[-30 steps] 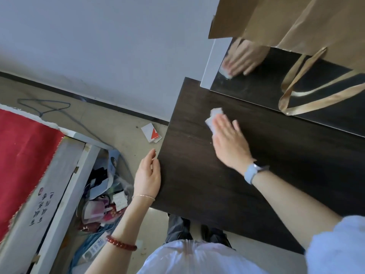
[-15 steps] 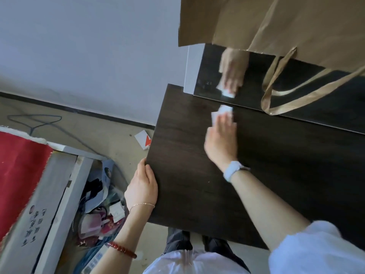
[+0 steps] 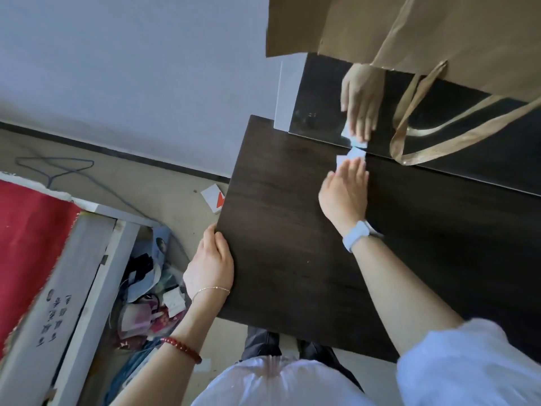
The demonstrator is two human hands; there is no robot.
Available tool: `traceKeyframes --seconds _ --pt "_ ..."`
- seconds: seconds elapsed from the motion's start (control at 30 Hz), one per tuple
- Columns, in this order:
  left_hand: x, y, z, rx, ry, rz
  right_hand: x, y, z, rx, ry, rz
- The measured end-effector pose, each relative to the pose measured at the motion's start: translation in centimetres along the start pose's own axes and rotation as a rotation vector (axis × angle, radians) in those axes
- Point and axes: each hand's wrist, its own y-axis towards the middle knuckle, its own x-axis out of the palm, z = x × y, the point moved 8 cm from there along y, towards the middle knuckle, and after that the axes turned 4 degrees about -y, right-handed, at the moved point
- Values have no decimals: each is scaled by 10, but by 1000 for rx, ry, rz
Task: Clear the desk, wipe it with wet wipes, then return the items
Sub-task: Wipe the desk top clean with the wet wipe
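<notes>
Pressing flat on the dark wooden desk (image 3: 292,230), the right hand (image 3: 345,191) has its fingers straight and close together over a white wet wipe (image 3: 351,156), which pokes out past the fingertips at the far edge of the desktop, right against the foot of a mirror (image 3: 322,92). The mirror leans at the back of the desk and shows the hand and the wipe reflected. A pale watch (image 3: 355,235) sits on that wrist. The left hand (image 3: 209,265) rests on the near left edge of the desk, thumb on top and fingers relaxed along the side; whether they curl under the board I cannot tell. It wears a thin chain bracelet (image 3: 210,290), and a red bead bracelet (image 3: 181,348) lies further up the forearm. A brown paper bag (image 3: 409,24) hangs over the top of the mirror, hiding part of the glass, and its ribbon handles (image 3: 424,142) droop down across the reflection just right of the wipe. On the floor to the left lie a small white and red card (image 3: 213,197) beside the desk's edge, a wire hanger (image 3: 55,168) near the wall, and a heap of clutter (image 3: 149,300) wedged between the desk and a white frame (image 3: 76,288) with a red cloth (image 3: 26,230) over it.
</notes>
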Motion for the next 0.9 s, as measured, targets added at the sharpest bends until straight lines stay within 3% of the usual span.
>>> traceKeyframes --seconds 0.1,0.17,0.27,0.33,0.47,0.53,0.63,0.73,0.83,0.9 --pt "1 1 0 14 23 2 17 7 -71 -172 22 -20" --pt "2 3 -2 13 25 2 27 -14 -113 -408 16 -49" --pt "4 3 -4 15 14 -10 32 -47 -115 -694 -37 -62" --pt "3 3 -3 19 5 -11 20 -37 -66 -564 -53 -8" --pt "2 2 -1 25 12 -6 -11 -9 64 92 -8 91" --pt "1 1 0 30 15 -9 -9 -2 65 221 25 103" --pt "1 1 1 33 12 -15 1 1 -19 -90 71 109" --pt "1 3 0 42 11 -5 28 -55 -81 -464 75 -40" --pt "1 2 0 58 2 4 30 -130 -52 -638 66 -113" --pt "1 1 -2 53 0 12 23 -146 7 -579 24 -44"
